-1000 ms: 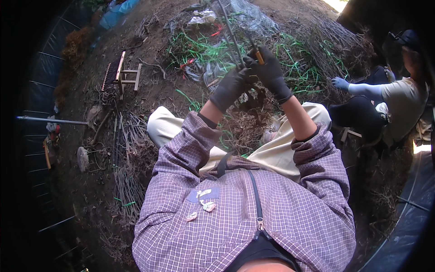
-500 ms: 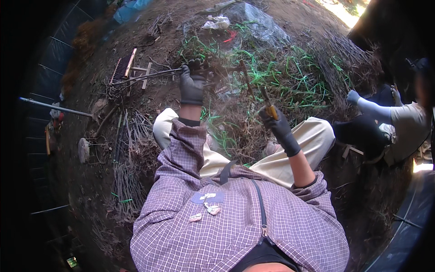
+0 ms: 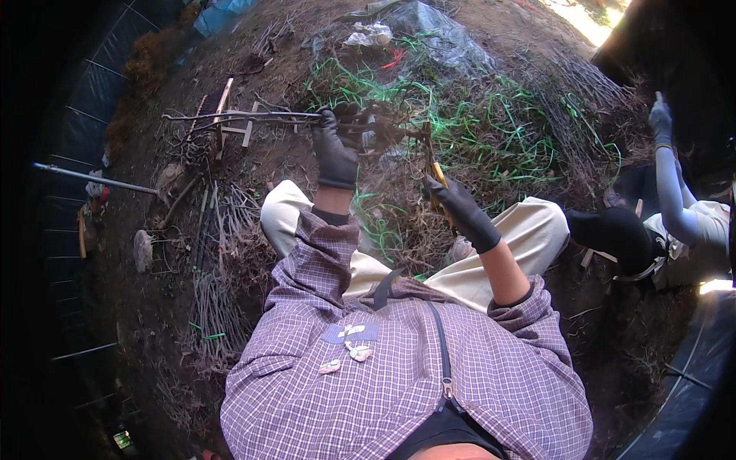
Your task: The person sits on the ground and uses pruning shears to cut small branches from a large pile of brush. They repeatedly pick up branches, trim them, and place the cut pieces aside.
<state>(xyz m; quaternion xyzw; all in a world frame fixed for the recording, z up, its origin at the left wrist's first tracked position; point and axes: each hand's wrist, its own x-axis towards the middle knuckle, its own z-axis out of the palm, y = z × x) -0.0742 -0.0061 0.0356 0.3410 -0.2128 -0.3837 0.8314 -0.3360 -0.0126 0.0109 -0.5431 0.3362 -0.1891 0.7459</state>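
in the head view, the left hand [image 3: 336, 153], which has swung out from beside the right, is now gripping a long bare branch [image 3: 253, 116], fingers clamped round it beyond the person's knees. the right hand [image 3: 458, 208] has dropped toward the lap, fingers closed on one yellow-handled pruner [image 3: 434, 172]. two gloved hands, one branch, one co-worker's raised arm [image 3: 668, 184] to the right of the branch.

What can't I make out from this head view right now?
- Tool in the right hand: only a yellow handle shows; its working end is lost among twigs.
- Left hand grips a long branch; its root end is a dark blur.
- Co-worker's gloved hand: body cut by the right rim.
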